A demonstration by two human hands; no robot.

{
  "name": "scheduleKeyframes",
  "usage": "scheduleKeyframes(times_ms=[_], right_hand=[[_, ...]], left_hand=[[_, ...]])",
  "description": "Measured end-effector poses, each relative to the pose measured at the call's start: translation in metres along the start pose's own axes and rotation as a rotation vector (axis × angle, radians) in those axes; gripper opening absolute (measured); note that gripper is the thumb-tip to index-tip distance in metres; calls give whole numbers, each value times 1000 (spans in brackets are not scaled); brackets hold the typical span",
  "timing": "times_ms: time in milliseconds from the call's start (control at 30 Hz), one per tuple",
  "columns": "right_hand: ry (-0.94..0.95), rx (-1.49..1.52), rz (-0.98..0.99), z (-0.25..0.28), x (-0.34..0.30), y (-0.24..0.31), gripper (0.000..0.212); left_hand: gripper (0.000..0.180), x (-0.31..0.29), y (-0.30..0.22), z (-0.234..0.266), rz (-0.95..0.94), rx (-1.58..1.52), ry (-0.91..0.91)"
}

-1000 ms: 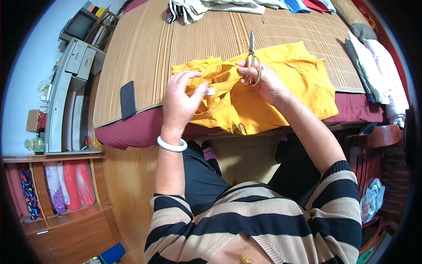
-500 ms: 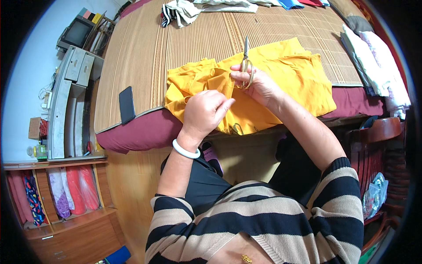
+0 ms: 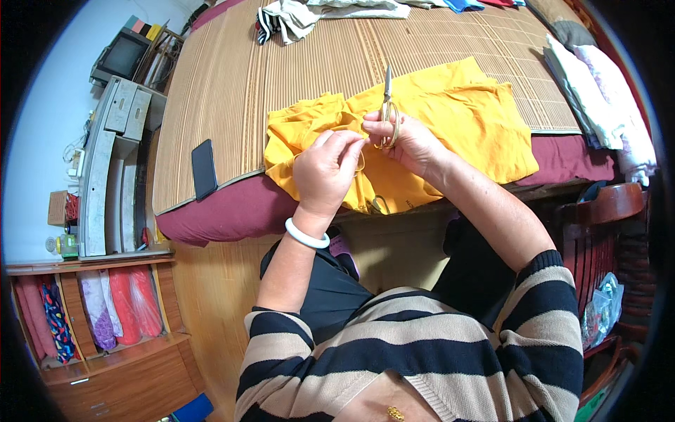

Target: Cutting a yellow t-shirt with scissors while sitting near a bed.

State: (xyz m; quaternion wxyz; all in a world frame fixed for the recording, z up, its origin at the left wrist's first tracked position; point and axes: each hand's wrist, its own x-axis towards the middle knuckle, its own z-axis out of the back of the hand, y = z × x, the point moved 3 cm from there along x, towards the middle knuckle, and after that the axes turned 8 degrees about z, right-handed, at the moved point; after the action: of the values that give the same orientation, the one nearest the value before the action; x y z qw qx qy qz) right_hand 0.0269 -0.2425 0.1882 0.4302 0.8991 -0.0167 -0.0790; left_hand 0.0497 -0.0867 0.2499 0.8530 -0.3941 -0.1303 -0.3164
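Observation:
A yellow garment [image 3: 464, 133] lies spread and rumpled at the near edge of the bed, beneath both my hands. My right hand [image 3: 411, 144] is closed on a pair of scissors [image 3: 387, 105] with gold-coloured handles; the blades point up and away from me. Close beside it, my left hand [image 3: 325, 169] pinches with thumb and forefinger near the right fingertips. What sits in that pinch is too small to make out, though a thin yellow loop shows just below. A white bangle circles my left wrist.
On the bed mat [image 3: 211, 91] a dark phone [image 3: 204, 169] lies to the left. Folded clothes [image 3: 288, 20] rest at the far edge, with more white cloth [image 3: 590, 98] at the right. A wooden chair [image 3: 612, 204] stands at the right, a cabinet [image 3: 119, 359] at the left.
My left hand has risen and turned, its fingertips now nearly meeting the right hand's. The right hand and scissors have shifted slightly left.

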Motion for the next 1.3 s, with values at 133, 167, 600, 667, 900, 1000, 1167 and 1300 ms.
scheduleKeyframes(times_ms=[133,167,600,667,900,1000,1167,1300], right_hand=[[-31,-43,-13,2,1,-2,22],[-31,-41,-12,2,1,-2,22],[5,-91,-3,0,1,-1,21],[15,-118,9,0,-3,3,24],[44,-117,23,5,-32,24,44],[117,-106,-29,4,-54,18,58],[259,-137,-238,4,-83,-4,63],[342,-131,-314,-1,-90,-9,62]], left_hand=[[10,2,20,1,247,-495,53],[9,1,24,2,351,-617,74],[11,7,39,16,535,-923,214],[9,6,38,13,563,-1004,288],[10,-3,29,4,647,-1078,464],[12,-5,31,-2,660,-1033,458],[12,-7,30,-8,677,-1027,451],[12,-8,31,-5,738,-1033,420]])
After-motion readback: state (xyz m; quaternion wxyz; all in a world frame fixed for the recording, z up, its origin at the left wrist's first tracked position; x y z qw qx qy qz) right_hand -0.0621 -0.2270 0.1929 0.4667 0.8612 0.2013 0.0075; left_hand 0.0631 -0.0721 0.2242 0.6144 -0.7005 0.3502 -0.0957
